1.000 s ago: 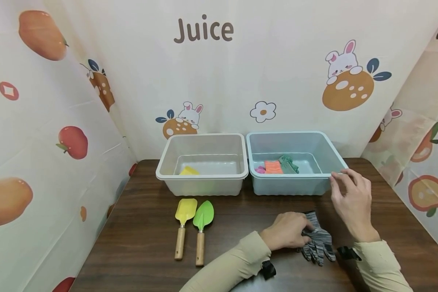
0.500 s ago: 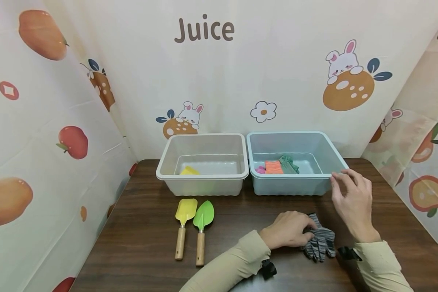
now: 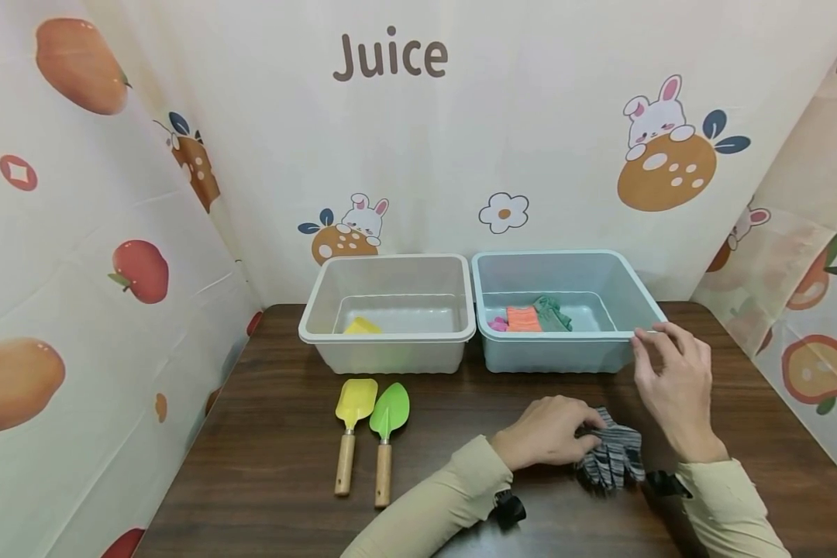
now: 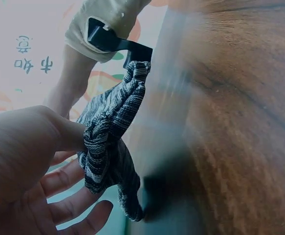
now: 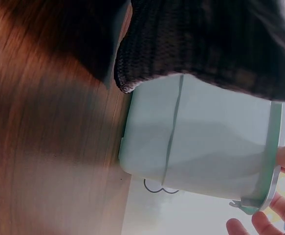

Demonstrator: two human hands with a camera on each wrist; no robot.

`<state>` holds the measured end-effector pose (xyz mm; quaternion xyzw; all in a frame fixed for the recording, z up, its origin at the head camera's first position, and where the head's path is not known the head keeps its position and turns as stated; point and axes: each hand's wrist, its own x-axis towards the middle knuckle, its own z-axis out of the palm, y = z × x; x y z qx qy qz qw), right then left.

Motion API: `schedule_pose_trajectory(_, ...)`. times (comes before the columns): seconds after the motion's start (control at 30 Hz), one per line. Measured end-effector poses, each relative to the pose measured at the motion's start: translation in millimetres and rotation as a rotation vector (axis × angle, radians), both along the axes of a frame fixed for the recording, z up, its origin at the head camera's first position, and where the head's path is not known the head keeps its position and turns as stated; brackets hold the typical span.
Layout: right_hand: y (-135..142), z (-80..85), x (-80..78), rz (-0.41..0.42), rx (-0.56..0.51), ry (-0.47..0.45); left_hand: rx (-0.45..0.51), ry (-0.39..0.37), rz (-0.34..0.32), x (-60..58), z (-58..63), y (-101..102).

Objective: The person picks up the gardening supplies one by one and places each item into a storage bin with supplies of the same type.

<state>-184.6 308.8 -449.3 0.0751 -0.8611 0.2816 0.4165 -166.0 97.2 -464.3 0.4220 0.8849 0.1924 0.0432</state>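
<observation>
A grey-and-black knit glove (image 3: pixel 615 456) hangs from my left hand (image 3: pixel 549 432), pinched between thumb and fingers. In the left wrist view the glove (image 4: pixel 113 117) is bunched at the thumb and held off the wooden table. My right hand (image 3: pixel 678 387) grips the rim at the near right corner of the light blue bin (image 3: pixel 558 356). Inside that bin lie an orange ribbed knit item (image 3: pixel 523 318), a green crumpled fabric item (image 3: pixel 552 315) and a pink item (image 3: pixel 498 325), partly hidden by the front wall. The glove also crosses the top of the right wrist view.
Left of the blue bin stands an off-white bin (image 3: pixel 390 358) with a yellow item (image 3: pixel 362 326) in it. On the table (image 3: pixel 272 465) in front lie a yellow spade (image 3: pixel 355 401) and a green trowel (image 3: pixel 390 411), both with wooden handles. Printed curtains (image 3: pixel 418 155) rise behind.
My left hand has raised the glove from the table and shifted slightly up and away, so its fingers now dangle. My right hand has stayed on the blue bin's rim.
</observation>
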Motion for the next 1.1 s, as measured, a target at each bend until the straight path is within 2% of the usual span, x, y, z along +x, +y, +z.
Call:
schedule_pose_trajectory(0.27,-0.2,-0.9,-0.3,-0.002,-0.006,-0.008,0.028,0.017,0.004,-2.1,8.5,-1.6)
schedule_pose_trajectory(0.6,2.0,-0.8,-1.0,0.009,0.003,0.011,0.053,0.058,0.005,-8.2,25.0,-8.2)
schedule_pose_trajectory(0.93,0.9,-0.8,0.4,-0.004,0.004,0.000,0.080,0.030,-0.039,-7.6,25.3,-7.7)
schedule_pose_trajectory(1.1,1.2,-0.5,0.0,0.003,0.011,0.008,0.096,0.056,-0.028,-8.5,27.8,-9.2)
